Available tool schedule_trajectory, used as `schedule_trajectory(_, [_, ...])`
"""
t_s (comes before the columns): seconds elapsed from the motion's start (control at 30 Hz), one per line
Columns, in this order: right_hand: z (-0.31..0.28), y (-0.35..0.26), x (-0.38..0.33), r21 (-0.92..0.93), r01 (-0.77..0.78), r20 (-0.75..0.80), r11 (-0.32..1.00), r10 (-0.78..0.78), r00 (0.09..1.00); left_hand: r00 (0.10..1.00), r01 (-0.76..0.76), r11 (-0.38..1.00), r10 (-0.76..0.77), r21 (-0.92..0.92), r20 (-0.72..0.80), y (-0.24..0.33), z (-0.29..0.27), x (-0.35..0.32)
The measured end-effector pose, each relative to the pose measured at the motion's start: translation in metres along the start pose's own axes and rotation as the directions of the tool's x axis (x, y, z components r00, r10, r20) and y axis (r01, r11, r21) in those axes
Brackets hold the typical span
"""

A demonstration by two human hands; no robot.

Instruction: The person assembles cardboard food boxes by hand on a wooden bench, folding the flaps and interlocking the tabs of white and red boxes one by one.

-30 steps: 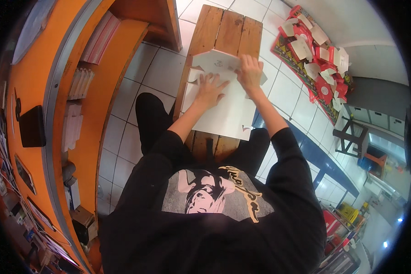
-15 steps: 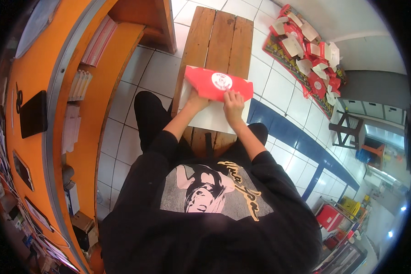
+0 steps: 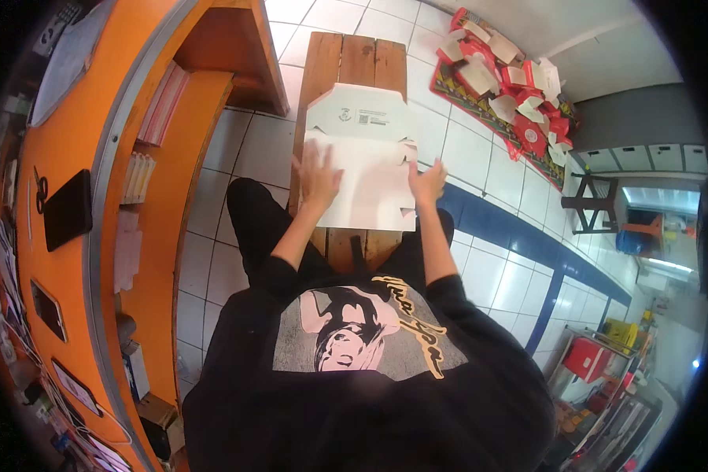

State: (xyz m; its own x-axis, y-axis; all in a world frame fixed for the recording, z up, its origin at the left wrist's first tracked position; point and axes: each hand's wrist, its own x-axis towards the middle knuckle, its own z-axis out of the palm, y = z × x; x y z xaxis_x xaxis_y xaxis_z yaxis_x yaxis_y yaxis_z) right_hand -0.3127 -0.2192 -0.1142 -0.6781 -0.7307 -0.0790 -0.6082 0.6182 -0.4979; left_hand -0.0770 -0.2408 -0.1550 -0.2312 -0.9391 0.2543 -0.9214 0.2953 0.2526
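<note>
Tiny unreadable print (image 3: 363,119) on white cardboard (image 3: 370,193), yellow script (image 3: 417,322) on black shirt (image 3: 362,425)

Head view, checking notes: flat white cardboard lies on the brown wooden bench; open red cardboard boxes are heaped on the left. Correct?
Wrong side: the head view shows the red boxes on the right. The white cardboard does lie on the bench.

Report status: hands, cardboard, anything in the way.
Left hand open over the white cardboard's left side. Right hand at its right edge, grip unclear. Cardboard flat on wooden bench. Red boxes heaped apart, right.
</note>
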Motion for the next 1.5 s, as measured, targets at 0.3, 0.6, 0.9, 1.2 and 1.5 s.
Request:
schedule_trajectory(0.3, [0.042, 0.023, -0.082, -0.188, 0.022, 0.119, 0.982, 0.001, 0.993, 0.972, 0.228, 0.846, -0.228, -0.482, 0.06, -0.025, 0.007, -0.037])
schedule_trajectory(0.6, [0.025, 0.029, -0.06, -0.118, 0.06, -0.078, 0.991, -0.069, 0.995, 0.971, 0.237, 0.911, -0.23, -0.337, 0.061, 0.003, -0.023, -0.036])
schedule_trajectory(0.9, [-0.011, -0.014, -0.083, 0.032, 0.551, -0.271, 0.834, -0.523, 0.808, 0.967, 0.253, 0.515, -0.13, -0.819, 0.217, 0.077, -0.069, -0.003])
schedule_trajectory(1.2, [-0.11, -0.041, -0.13, 0.694, 0.465, -0.008, 0.549, -0.64, 0.768, 0.909, 0.413, 0.215, -0.158, -0.885, 0.386, 0.042, -0.104, 0.041])
schedule_trajectory(1.5, [-0.101, -0.074, -0.135, 0.341, 0.845, -0.205, 0.413, -0.844, 0.495, 0.876, 0.344, -0.245, -0.265, -0.906, 0.404, 0.078, -0.184, 0.035])
